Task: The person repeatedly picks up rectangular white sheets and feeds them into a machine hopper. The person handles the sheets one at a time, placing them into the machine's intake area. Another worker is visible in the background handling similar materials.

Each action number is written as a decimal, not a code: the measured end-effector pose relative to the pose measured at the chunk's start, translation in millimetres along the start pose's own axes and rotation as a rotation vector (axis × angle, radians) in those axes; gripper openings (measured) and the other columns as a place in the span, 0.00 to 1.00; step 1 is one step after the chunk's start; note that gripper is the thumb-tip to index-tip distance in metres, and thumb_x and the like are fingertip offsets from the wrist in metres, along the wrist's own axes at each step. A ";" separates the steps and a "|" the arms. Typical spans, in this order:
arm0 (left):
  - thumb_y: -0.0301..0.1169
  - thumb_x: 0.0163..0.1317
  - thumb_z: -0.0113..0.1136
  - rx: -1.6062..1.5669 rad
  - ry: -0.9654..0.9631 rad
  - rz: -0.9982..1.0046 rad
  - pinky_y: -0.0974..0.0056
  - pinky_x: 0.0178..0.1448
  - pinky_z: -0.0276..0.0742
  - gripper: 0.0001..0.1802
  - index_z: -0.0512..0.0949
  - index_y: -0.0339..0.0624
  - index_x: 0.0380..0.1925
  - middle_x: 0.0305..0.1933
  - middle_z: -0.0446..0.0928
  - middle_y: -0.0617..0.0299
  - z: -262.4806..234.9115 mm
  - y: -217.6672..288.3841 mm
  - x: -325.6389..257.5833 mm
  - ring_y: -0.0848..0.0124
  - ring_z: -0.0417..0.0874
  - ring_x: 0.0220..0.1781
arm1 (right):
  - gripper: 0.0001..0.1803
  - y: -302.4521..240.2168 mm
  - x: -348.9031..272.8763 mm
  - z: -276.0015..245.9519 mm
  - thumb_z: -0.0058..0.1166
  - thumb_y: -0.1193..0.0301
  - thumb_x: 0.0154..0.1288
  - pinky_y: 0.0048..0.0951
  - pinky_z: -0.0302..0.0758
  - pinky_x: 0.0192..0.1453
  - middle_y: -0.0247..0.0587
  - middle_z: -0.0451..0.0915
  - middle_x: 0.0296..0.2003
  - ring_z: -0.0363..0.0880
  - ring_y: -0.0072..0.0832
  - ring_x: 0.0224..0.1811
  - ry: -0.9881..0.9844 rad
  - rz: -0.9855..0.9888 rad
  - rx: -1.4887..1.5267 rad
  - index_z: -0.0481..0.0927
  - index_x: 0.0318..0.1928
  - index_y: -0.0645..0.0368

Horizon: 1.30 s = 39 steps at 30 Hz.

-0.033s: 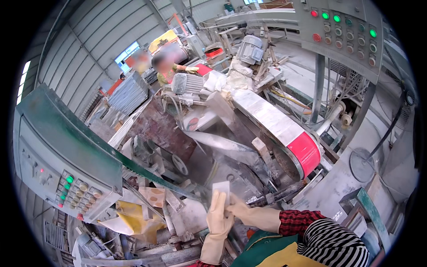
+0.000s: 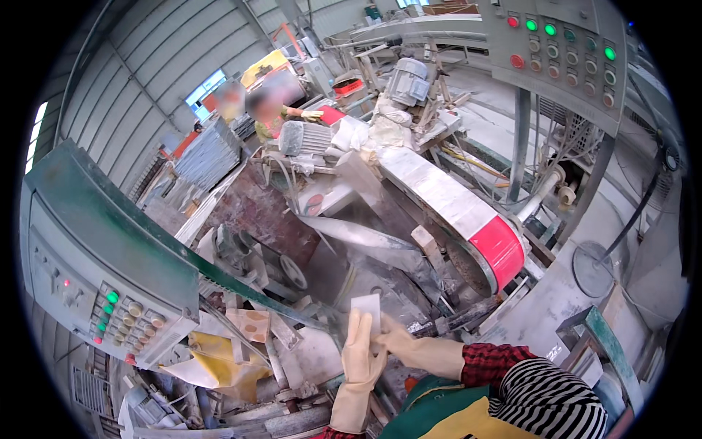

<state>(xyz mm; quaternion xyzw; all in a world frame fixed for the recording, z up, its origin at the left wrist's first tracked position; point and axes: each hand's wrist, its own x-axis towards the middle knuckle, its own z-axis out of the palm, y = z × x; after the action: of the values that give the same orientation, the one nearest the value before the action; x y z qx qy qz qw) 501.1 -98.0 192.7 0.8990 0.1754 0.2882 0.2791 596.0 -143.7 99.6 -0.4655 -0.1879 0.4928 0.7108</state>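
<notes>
A pale rectangular tile (image 2: 368,304) stands up between my hands at the lower middle, its top edge pointing away from me. My left hand (image 2: 360,360), in a cream rubber glove, holds it with long fingers lying along its face. From the right comes my right hand (image 2: 395,342), gloved alike, its fingers bent in against the tile's right edge and partly hidden there. Both hands are close together, in front of my green and yellow apron (image 2: 439,413).
A belt machine (image 2: 453,197) with a white and red cover stretches away ahead. Control panels with lit buttons stand at left (image 2: 110,293) and upper right (image 2: 563,58). A yellow sheet (image 2: 227,358) and stone scraps lie at lower left. A co-worker (image 2: 272,124) is beyond the machine.
The tile has turned slightly between my gloves, and my right hand has shifted a little. The whole view has moved slightly; both hands stay together at the tile.
</notes>
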 end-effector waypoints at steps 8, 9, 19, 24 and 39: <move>0.32 0.56 0.68 0.403 0.104 -0.314 0.49 0.78 0.52 0.38 0.65 0.30 0.66 0.71 0.65 0.39 -100.3 -98.8 -80.3 0.44 0.61 0.74 | 0.49 -54.1 8.8 -178.8 0.50 0.89 0.62 0.34 0.69 0.70 0.51 0.67 0.68 0.69 0.37 0.69 0.719 -0.484 -0.070 0.41 0.78 0.57; 0.33 0.57 0.67 0.340 0.228 -0.510 0.50 0.78 0.53 0.38 0.65 0.30 0.66 0.70 0.65 0.38 -124.9 -111.2 -111.6 0.43 0.63 0.72 | 0.48 -76.0 7.3 -184.1 0.47 0.91 0.58 0.36 0.65 0.73 0.50 0.63 0.71 0.65 0.39 0.72 0.823 -0.407 -0.056 0.44 0.77 0.59; 0.35 0.68 0.50 1.474 0.116 -0.474 0.26 0.54 0.70 0.22 0.71 0.56 0.62 0.63 0.71 0.38 -149.1 -180.6 -350.7 0.32 0.72 0.63 | 0.51 -86.5 43.6 -332.3 0.48 0.88 0.57 0.46 0.84 0.53 0.49 0.67 0.67 0.75 0.48 0.62 1.131 -0.307 -0.149 0.44 0.78 0.47; 0.35 0.69 0.50 1.609 0.080 -0.298 0.26 0.49 0.71 0.18 0.74 0.56 0.58 0.59 0.74 0.38 -155.5 -172.2 -353.6 0.29 0.75 0.57 | 0.48 -117.7 41.3 -278.5 0.50 0.79 0.61 0.42 0.79 0.60 0.54 0.69 0.67 0.75 0.42 0.64 1.125 -0.241 -0.025 0.43 0.79 0.49; 0.44 0.68 0.58 1.598 0.272 -0.573 0.43 0.70 0.68 0.31 0.71 0.37 0.65 0.66 0.71 0.38 -134.8 -205.1 -370.3 0.45 0.70 0.70 | 0.48 -86.7 27.8 -305.0 0.54 0.76 0.68 0.29 0.70 0.18 0.40 0.75 0.25 0.71 0.25 0.16 0.958 -0.289 0.073 0.38 0.78 0.39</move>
<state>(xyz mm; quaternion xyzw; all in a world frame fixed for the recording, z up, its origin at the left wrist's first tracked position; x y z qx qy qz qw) 100.4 -59.9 4.8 0.7046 0.5779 0.1019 -0.3990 875.3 -271.8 16.4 -0.5834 0.1144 0.1265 0.7941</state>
